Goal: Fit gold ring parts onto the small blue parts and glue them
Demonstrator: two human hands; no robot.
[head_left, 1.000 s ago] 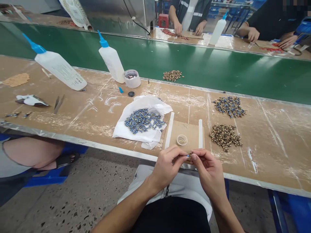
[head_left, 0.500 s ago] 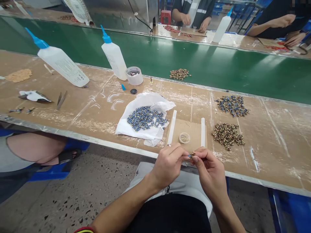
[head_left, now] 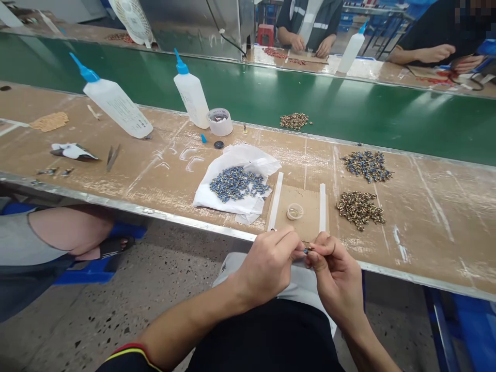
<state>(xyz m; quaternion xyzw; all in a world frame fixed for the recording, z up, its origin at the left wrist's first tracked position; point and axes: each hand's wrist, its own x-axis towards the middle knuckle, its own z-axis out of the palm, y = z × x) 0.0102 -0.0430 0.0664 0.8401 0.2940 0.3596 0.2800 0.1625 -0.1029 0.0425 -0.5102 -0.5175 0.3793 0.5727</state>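
Note:
Fingertip to fingertip at the table's front edge, my left hand (head_left: pixel 271 263) and my right hand (head_left: pixel 338 276) pinch a tiny blue and gold piece (head_left: pixel 307 251) between them. Its exact kind is too small to make out. Just beyond my fingers lies a cardboard pad (head_left: pixel 306 199) with white strips along two sides, and a small clear cup (head_left: pixel 295 211) on it. Left of the pad, white paper (head_left: pixel 205 194) bears a heap of small blue pieces (head_left: pixel 237 183). To the right lie a pile of brass-coloured pieces (head_left: pixel 360 210) and a pile of blue-and-gold pieces (head_left: pixel 367 166).
Two white bottles with blue nozzles, one leaning (head_left: pixel 118 108) and one nearer the tape roll (head_left: pixel 220 121), stand left. Tweezers (head_left: pixel 112 158) lie further left. Behind runs a green belt (head_left: pixel 248 85) with more brass pieces (head_left: pixel 295 121). Other people work across it; a person's leg (head_left: pixel 73 232) is at left.
The view has shifted slightly, moving the table's things at left rightward in the picture. Both my hands stay together on the small piece, which has turned a little.

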